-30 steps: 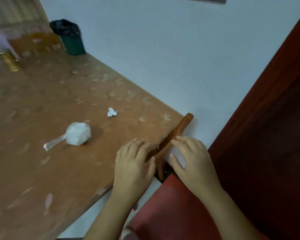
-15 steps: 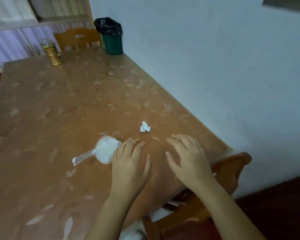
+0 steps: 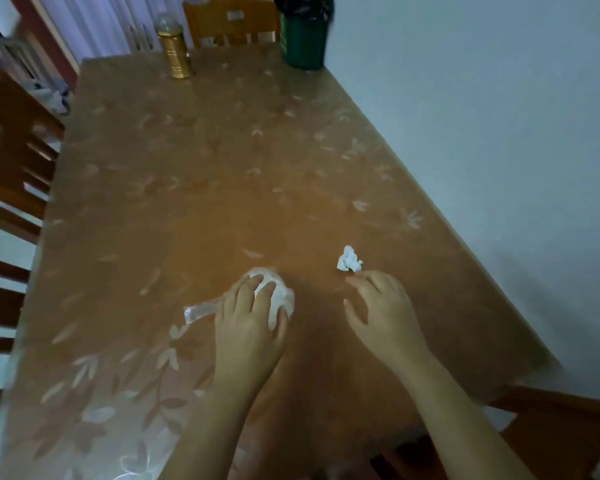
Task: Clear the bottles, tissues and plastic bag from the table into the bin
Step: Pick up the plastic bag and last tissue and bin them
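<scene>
Two bare hands are seen from above, reaching over a long table (image 3: 194, 202) covered with a brown, glossy cloth printed with pale leaves. A plain pale wall runs along the table's right edge. Wooden chairs are placed at the left side (image 3: 11, 174), the far end (image 3: 229, 20) and the near right corner (image 3: 551, 434).

The left hand (image 3: 250, 323) is laid on a knotted, white-filled plastic bag (image 3: 278, 292), its fingers curled over the bundle; the bag's clear twisted tail (image 3: 201, 310) sticks out to the left on the cloth. Whether the bag is gripped or only covered cannot be told. The right hand (image 3: 385, 310) is held loosely spread with nothing in it, its fingertips just beside a small crumpled white tissue (image 3: 349, 259), not touching it.

At the far right corner of the table a dark green bin (image 3: 303, 39) lined with a black bag is seen, against the wall. A gold bottle (image 3: 175, 50) with a clear domed cap is stood upright at the far end, left of the bin. Bare cloth lies between the hands and the bin.
</scene>
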